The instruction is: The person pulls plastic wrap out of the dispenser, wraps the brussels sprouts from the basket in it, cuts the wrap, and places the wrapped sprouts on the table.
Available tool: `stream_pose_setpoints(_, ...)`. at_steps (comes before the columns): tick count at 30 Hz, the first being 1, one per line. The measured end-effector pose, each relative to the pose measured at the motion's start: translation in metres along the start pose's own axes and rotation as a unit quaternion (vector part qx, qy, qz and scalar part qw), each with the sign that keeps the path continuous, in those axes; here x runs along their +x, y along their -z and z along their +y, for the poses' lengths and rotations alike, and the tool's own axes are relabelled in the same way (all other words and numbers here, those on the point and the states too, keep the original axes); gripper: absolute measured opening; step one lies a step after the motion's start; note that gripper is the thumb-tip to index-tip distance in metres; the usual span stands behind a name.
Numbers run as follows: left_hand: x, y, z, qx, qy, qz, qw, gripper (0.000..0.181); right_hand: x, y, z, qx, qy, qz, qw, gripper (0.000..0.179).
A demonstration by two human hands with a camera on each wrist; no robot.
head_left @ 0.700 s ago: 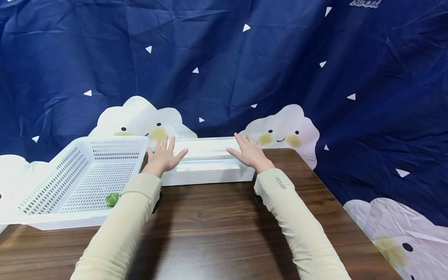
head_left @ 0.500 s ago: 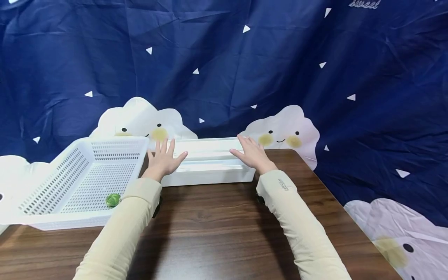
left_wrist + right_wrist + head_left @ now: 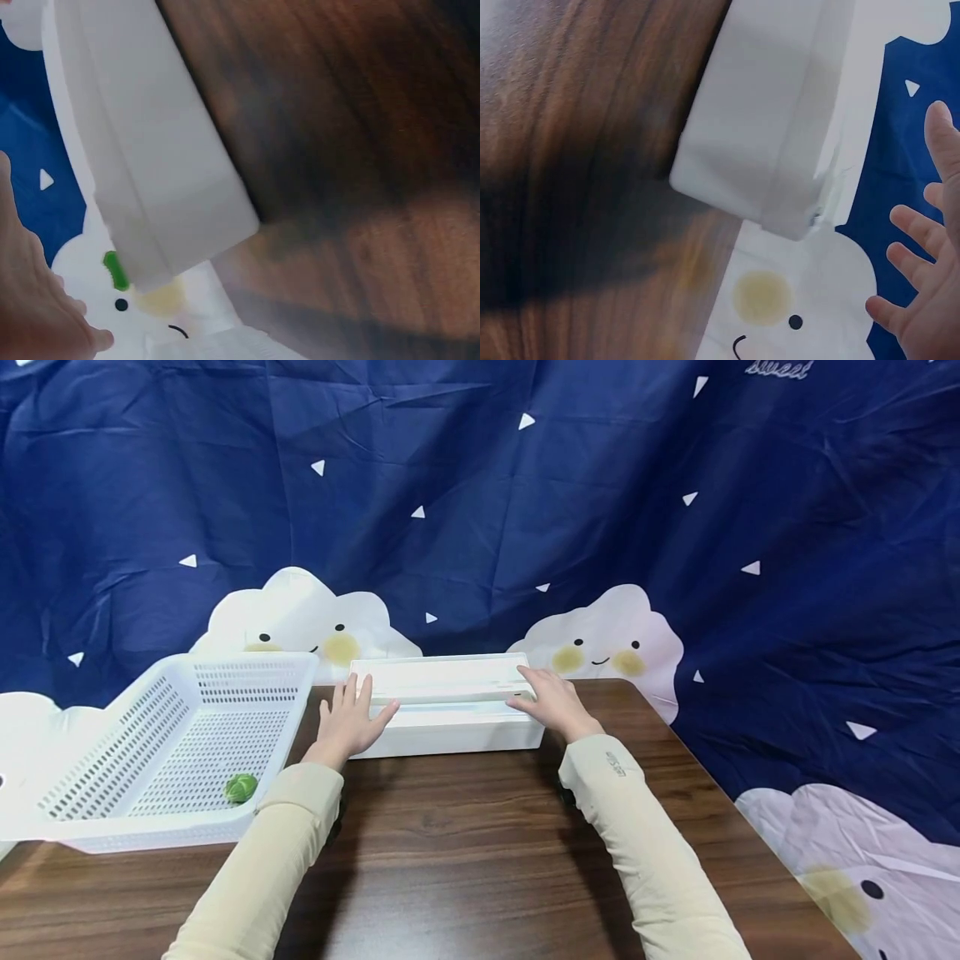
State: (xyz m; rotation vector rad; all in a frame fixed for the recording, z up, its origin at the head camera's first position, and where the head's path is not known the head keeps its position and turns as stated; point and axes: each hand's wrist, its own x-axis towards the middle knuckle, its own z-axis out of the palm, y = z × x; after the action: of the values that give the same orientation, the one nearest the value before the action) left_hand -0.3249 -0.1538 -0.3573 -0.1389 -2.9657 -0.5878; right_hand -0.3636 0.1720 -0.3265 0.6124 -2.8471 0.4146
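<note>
A long white box (image 3: 450,739) stands at the table's far side, its white lid (image 3: 435,677) tilted up at the back. My left hand (image 3: 347,724) is over the box's left end, fingers spread and pointing forward. Over the right end is my right hand (image 3: 553,700), thumb and fingers apart. Neither hand holds anything. In the left wrist view, a small green ridged piece (image 3: 115,271) shows at the end of the box. The right wrist view has the fingers of my right hand (image 3: 930,277) loosely bent, apart from the box (image 3: 750,112).
A white perforated plastic basket (image 3: 161,839) sits on the left, with a small green leafy ball like a cabbage (image 3: 241,788) in it. The brown wooden table (image 3: 450,860) ends at a blue cloud-patterned curtain (image 3: 480,510).
My right hand has drawn back and to the right, uncovering more of the lid. My left hand has pulled back slightly toward me. The box and basket stay put.
</note>
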Motion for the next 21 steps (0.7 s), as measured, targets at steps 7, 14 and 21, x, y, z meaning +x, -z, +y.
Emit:
stream_pose_setpoints(7,-0.003,-0.009,-0.011,-0.002,-0.018,0.025,0.9995,0.081,-0.003,-0.009,0.009,0.001,0.005,0.005,1.0,0.065)
stream_pose_setpoints(14,-0.004,-0.018,-0.021,-0.004,-0.031,0.048,0.9983,0.08,-0.006,-0.017,0.014,-0.001,0.005,0.015,0.9999,0.06)
stream_pose_setpoints(21,-0.005,-0.024,-0.026,-0.017,-0.059,0.081,0.9948,0.078,-0.009,-0.023,0.016,0.011,-0.004,0.014,0.9998,0.055)
